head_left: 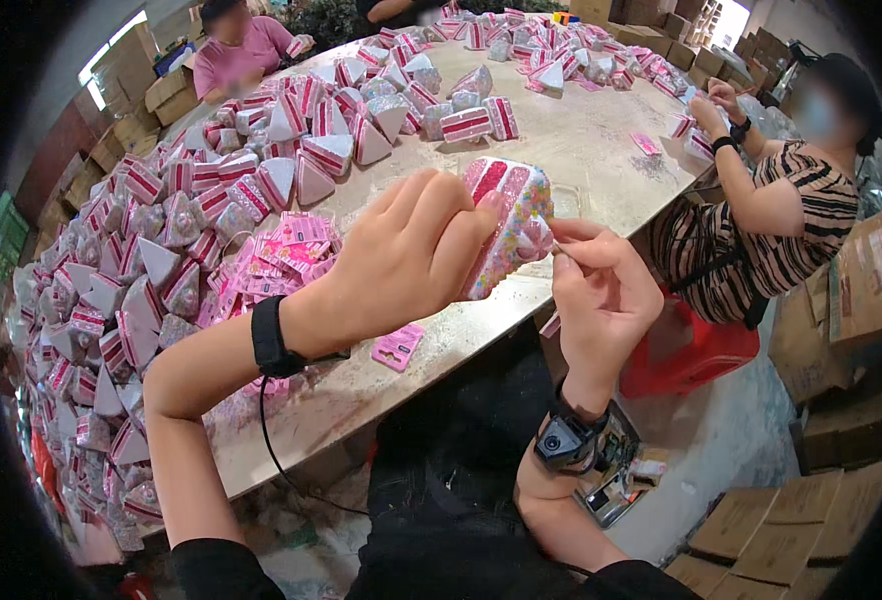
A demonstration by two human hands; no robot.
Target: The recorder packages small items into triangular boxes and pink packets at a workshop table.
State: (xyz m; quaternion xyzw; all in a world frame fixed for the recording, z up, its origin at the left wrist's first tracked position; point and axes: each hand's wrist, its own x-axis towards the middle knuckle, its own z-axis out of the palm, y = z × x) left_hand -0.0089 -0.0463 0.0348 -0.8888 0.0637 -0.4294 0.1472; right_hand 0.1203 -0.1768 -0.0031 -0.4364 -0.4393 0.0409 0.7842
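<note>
My left hand (401, 262) is closed around a toy cake slice (509, 232) with pink-and-white striped sides and a glittery, sprinkle-dotted face. The slice is held tilted above the table's front edge. At its right side, the fingertips of my right hand (606, 290) are pinched together close to the sprinkled face. Whatever lies between those fingertips is too small to make out. Below my left wrist, a pink card tag (397, 347) lies on the table. More pink tags (279, 262) are heaped beyond my left forearm.
A large pile of similar cake slices (186, 215) covers the left of the pale table (601, 135); more lie along its far side. A person in a striped top (761, 215) works at the right, near a red stool (691, 350). Another person (241, 60) sits far left. Cardboard boxes (781, 530) stand lower right.
</note>
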